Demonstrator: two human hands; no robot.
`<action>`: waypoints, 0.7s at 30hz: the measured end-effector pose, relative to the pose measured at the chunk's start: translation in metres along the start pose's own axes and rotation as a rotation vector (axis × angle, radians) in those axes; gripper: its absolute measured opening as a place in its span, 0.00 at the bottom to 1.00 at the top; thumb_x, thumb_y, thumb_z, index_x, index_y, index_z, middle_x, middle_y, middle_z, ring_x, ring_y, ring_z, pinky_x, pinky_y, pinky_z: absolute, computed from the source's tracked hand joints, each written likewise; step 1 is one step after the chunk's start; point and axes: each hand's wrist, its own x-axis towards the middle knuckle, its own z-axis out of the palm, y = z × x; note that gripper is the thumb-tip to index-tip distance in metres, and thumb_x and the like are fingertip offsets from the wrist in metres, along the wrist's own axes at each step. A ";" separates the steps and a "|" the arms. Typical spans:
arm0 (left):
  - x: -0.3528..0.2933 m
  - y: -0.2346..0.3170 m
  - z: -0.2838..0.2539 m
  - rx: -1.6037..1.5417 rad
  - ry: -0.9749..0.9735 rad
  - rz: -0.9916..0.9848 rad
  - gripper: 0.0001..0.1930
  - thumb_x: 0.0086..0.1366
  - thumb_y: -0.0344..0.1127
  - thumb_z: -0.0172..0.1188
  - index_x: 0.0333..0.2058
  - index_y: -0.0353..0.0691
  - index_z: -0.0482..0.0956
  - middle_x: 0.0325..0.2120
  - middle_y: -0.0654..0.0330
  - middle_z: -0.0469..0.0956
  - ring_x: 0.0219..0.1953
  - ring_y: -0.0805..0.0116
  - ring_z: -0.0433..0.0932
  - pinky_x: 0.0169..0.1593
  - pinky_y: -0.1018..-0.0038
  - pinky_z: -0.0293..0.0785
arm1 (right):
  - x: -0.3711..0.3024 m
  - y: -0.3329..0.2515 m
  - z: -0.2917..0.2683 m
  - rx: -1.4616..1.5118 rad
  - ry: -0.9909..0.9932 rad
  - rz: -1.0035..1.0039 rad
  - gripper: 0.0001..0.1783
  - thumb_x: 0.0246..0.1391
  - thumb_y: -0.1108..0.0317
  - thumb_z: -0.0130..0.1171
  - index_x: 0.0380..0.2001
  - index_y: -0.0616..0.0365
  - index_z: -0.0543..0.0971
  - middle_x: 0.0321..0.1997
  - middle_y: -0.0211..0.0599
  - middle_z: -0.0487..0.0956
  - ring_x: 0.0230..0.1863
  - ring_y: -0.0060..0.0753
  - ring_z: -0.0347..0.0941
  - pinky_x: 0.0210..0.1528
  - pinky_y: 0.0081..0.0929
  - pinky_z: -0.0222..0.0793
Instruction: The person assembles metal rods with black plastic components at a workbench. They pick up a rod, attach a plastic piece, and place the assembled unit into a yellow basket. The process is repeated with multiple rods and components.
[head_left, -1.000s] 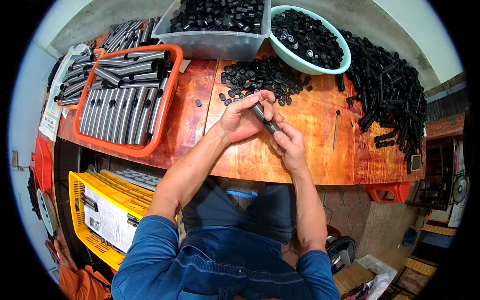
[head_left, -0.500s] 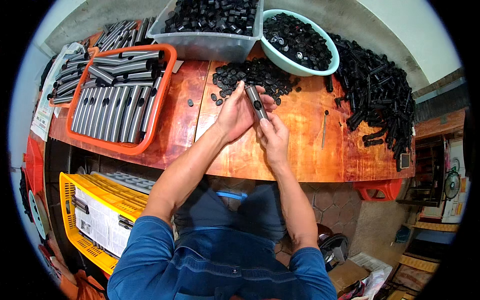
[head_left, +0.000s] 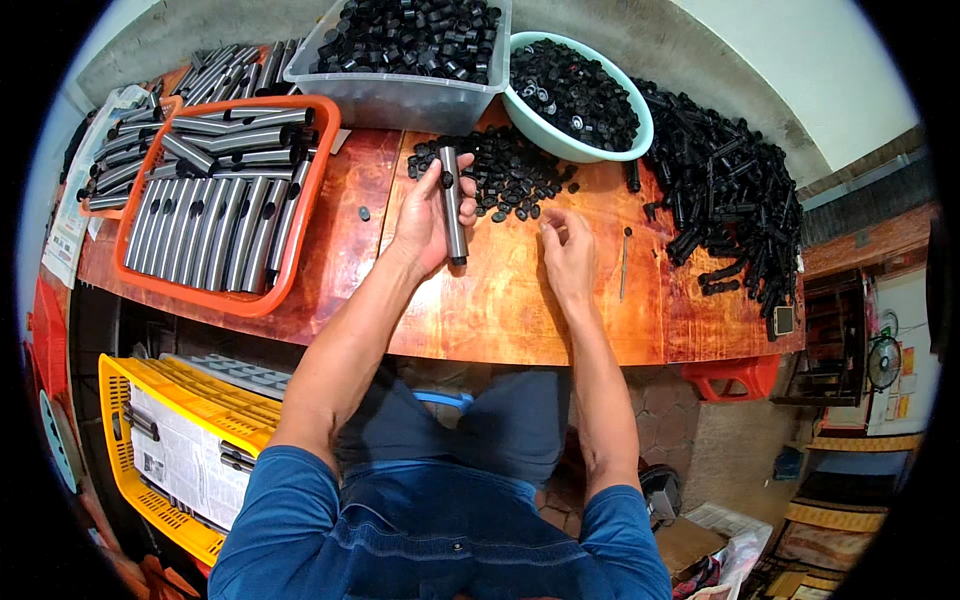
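Note:
My left hand (head_left: 425,225) is closed around a silver metal tube (head_left: 453,215) with black ends. The tube stands nearly upright over the table, and a black oval piece shows near its upper end. My right hand (head_left: 569,258) is apart from the tube, above the tabletop, its fingers loosely bent and nothing visible in them. To its right lies a thin metal rod with a black knob (head_left: 625,262). Just beyond my hands spreads a pile of small black oval pieces (head_left: 500,180).
An orange basket (head_left: 322,190) of metal tubes stands left, and a yellow crate (head_left: 190,400) sits below the table. At the back are a clear bin (head_left: 400,100) and a pale blue basin (head_left: 575,150), both holding black parts. Black parts (head_left: 725,190) are heaped at right.
My right hand has let go of the tube and moved right. My left hand keeps the tube, now more upright and a little farther left. The whole view has shifted slightly.

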 end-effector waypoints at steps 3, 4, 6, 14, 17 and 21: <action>-0.002 -0.001 0.003 0.000 -0.001 -0.032 0.22 0.77 0.52 0.46 0.58 0.43 0.71 0.32 0.61 0.77 0.27 0.71 0.73 0.32 0.76 0.71 | 0.019 -0.001 -0.003 -0.113 -0.056 -0.026 0.13 0.56 0.70 0.63 0.43 0.62 0.82 0.44 0.46 0.81 0.43 0.44 0.80 0.46 0.38 0.74; -0.004 -0.003 0.006 0.016 0.017 -0.040 0.21 0.77 0.51 0.46 0.57 0.42 0.71 0.32 0.61 0.77 0.27 0.71 0.73 0.31 0.76 0.72 | 0.022 0.000 0.000 -0.137 -0.081 -0.028 0.13 0.56 0.69 0.64 0.43 0.62 0.82 0.45 0.46 0.81 0.44 0.45 0.80 0.48 0.39 0.74; -0.003 -0.006 0.007 0.013 0.002 -0.076 0.19 0.77 0.49 0.46 0.56 0.42 0.71 0.33 0.59 0.77 0.28 0.69 0.74 0.33 0.75 0.74 | 0.026 0.004 0.002 -0.165 -0.112 -0.041 0.13 0.56 0.68 0.64 0.43 0.62 0.82 0.46 0.46 0.81 0.46 0.46 0.80 0.49 0.40 0.74; -0.003 -0.007 0.006 0.065 0.000 -0.116 0.16 0.76 0.48 0.47 0.53 0.45 0.71 0.34 0.59 0.78 0.29 0.68 0.77 0.33 0.73 0.76 | 0.023 0.016 0.009 0.020 -0.048 -0.071 0.11 0.58 0.67 0.62 0.39 0.63 0.84 0.37 0.46 0.82 0.39 0.43 0.80 0.42 0.36 0.73; -0.002 -0.009 0.006 0.099 -0.021 -0.108 0.15 0.77 0.47 0.47 0.53 0.46 0.71 0.34 0.59 0.79 0.30 0.69 0.79 0.33 0.73 0.76 | 0.025 0.018 0.010 0.093 -0.063 0.030 0.11 0.58 0.68 0.62 0.40 0.63 0.84 0.35 0.45 0.83 0.35 0.40 0.80 0.40 0.34 0.73; -0.002 -0.011 0.009 0.116 -0.003 -0.119 0.15 0.77 0.47 0.47 0.53 0.46 0.72 0.33 0.59 0.78 0.29 0.67 0.76 0.34 0.71 0.75 | 0.031 0.030 0.012 0.207 -0.063 0.162 0.11 0.57 0.69 0.62 0.40 0.65 0.84 0.35 0.44 0.84 0.35 0.37 0.80 0.39 0.33 0.74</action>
